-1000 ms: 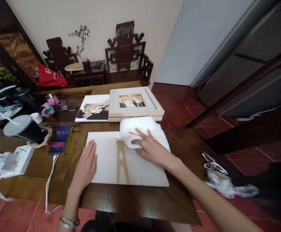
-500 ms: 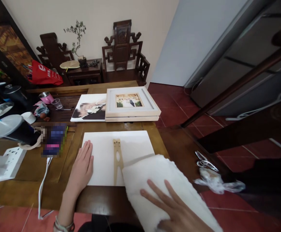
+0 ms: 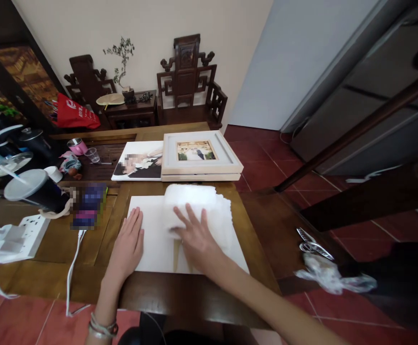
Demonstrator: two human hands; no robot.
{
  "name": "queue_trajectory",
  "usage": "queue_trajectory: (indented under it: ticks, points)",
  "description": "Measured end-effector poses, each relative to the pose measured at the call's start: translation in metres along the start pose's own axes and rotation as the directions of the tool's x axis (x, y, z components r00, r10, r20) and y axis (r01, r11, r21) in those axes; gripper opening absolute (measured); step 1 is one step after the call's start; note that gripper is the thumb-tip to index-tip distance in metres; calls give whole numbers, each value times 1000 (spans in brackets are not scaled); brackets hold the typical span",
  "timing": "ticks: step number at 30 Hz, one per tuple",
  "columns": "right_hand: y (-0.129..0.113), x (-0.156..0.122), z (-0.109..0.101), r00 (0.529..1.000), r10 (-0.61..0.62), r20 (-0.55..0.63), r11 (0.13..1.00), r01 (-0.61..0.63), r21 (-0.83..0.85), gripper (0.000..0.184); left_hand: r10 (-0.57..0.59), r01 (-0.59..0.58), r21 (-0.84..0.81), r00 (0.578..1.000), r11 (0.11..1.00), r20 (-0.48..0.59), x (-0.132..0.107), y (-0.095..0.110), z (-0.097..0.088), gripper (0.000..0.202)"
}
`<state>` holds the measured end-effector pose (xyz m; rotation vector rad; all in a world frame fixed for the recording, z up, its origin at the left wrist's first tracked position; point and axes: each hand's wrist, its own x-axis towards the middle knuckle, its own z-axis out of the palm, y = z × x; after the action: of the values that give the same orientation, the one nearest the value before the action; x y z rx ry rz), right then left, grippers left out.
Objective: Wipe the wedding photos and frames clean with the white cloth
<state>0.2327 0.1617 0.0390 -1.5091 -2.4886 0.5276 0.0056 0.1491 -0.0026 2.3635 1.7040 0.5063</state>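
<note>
Laid the left hand (image 3: 128, 239) flat on the left edge of a thin white board (image 3: 154, 249), with straight fingers close together and nothing in the grip. Put the right hand (image 3: 196, 237) on top of a soft, fluffy white cloth (image 3: 190, 195), with fingers spread wide. Had the right grip open, pressed on the cloth and not closed around it. Could not see under the palm, or make out the thumb well.

Had the board lying flat near the front edge of the shiny brown wooden bench (image 3: 165, 293). Had the cloth over the upper right part of the board and over the top of a flat tan stand with two legs (image 3: 176, 255). Could see only the lower ends of those legs.

Seemed to be partway through rubbing the board, with the cloth not put away. Had no cloth on the left side or the bottom strip of the board. Could not tell any rubbed part from the rest.

Had a pale wooden picture frame with a small photo (image 3: 201, 170) just behind the board, right beside a flat white-and-black print of a person (image 3: 149, 170).
</note>
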Motion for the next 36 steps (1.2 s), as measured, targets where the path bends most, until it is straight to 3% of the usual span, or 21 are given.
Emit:
queue_trajectory:
  ticks: [5, 9, 13, 18, 22, 25, 28, 32, 36]
  points:
    - [-18, -63, 29, 980, -194, -49, 981, 194, -3, 29, 3, -3, -9, 1000, 1000, -12, 0, 1, 0, 52]
    - [-21, -105, 29, 952, -304, 32, 952, 302, 47, 17, -1, 1, -17, 1000, 1000, -8, 0, 1, 0, 52]
    - [-14, -89, 17, 959, -274, 64, 961, 273, 34, 29, 7, -7, -17, 1000, 1000, -7, 0, 1, 0, 52]
    - [2, -17, 7, 983, -183, 13, 979, 183, -86, 46, 11, -11, -4, 1000, 1000, 11, -1, 0, -1, 52]
    - [-2, 16, 15, 987, -149, -56, 972, 135, -192, 33, 4, -4, 1, 1000, 1000, 13, -1, -1, 0, 51]
    - [-21, 1, 30, 967, -194, -163, 954, 148, -259, 15, 10, -10, -4, 1000, 1000, -2, 0, 0, 0, 51]
    - [-42, -39, 42, 938, -295, -182, 932, 240, -272, 15, 14, -14, -1, 1000, 1000, -11, 0, 0, 0, 52]
    - [-52, -83, 42, 904, -419, -82, 901, 403, -161, 25, 14, -14, 6, 1000, 1000, -2, 0, 0, 0, 52]
    - [-41, -75, 24, 913, -391, 116, 918, 396, -26, 19, 14, -14, 16, 1000, 1000, 6, 0, 0, -1, 51]
